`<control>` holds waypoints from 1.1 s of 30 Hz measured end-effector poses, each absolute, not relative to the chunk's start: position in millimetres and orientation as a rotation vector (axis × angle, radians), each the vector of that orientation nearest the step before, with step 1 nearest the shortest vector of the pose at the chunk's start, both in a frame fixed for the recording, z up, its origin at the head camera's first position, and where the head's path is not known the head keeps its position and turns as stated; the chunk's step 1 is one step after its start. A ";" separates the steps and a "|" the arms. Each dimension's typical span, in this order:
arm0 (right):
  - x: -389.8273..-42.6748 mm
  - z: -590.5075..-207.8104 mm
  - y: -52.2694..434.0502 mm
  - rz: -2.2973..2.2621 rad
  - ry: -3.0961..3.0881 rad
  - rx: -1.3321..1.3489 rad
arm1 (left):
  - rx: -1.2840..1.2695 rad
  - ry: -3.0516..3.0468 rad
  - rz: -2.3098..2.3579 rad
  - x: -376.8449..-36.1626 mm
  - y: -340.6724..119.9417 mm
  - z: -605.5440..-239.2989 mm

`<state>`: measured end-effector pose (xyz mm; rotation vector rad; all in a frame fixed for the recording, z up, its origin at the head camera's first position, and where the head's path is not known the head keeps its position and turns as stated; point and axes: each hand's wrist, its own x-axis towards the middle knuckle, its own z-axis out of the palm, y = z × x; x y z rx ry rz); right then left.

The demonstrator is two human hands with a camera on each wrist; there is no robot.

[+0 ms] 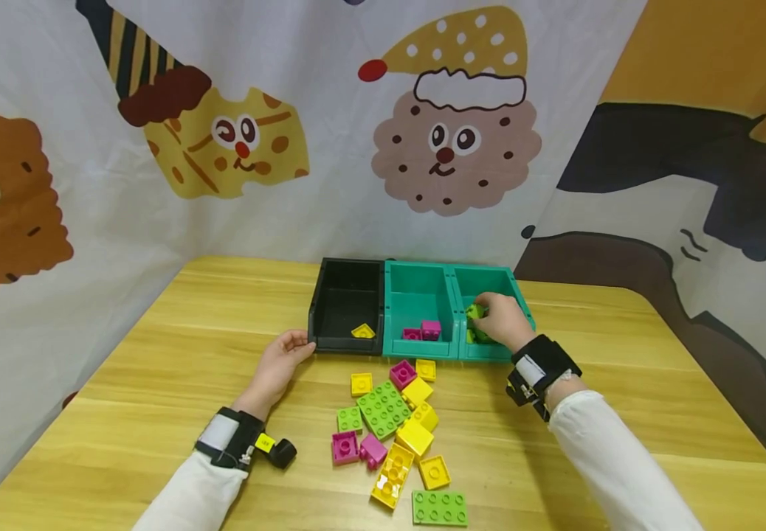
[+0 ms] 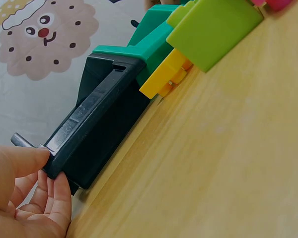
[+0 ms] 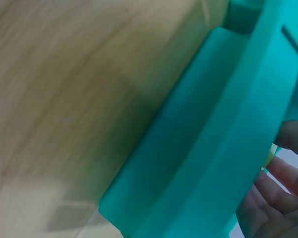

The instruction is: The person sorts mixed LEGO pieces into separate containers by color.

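My left hand (image 1: 280,367) pinches the front left corner of the black bin (image 2: 97,119) between thumb and fingers. One yellow piece (image 1: 363,331) lies in that bin. The middle teal bin (image 1: 419,284) contains pink blocks (image 1: 430,330). Over the right teal bin (image 1: 489,277), my right hand (image 1: 505,323) reaches in and holds a green block (image 1: 474,312) in its fingertips. More green shows beneath that hand, partly hidden. In the right wrist view the bin's wall (image 3: 228,134) hides most of the held block.
Loose blocks lie in front of the bins: a large green block (image 1: 384,410), a long green block (image 1: 439,508), a long yellow block (image 1: 392,476), a pink block (image 1: 345,448) and several others. A printed curtain (image 1: 330,214) hangs behind the wooden table (image 1: 223,310).
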<state>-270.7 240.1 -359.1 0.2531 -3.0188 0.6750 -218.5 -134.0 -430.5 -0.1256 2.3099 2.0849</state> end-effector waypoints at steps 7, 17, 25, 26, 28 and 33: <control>-274.2 -365.7 235.3 0.496 -3.058 0.273 | -0.131 2.329 2.072 -220.0 -133.6 -434.6; -273.7 -365.6 236.3 0.413 -3.086 0.356 | -0.128 2.312 2.092 -219.5 -134.1 -432.3; -264.1 -355.3 241.0 0.454 -3.193 0.497 | -0.132 2.320 2.073 -218.5 -133.6 -431.4; -261.6 -352.4 241.9 0.464 -3.179 0.513 | -0.129 2.318 2.073 -218.2 -133.8 -431.2; -256.9 -346.7 244.2 0.496 -3.129 0.538 | -0.130 2.313 2.079 -217.8 -134.2 -430.4; -242.1 -334.5 247.2 0.609 -2.992 0.589 | -0.131 2.301 2.094 -217.7 -133.3 -428.3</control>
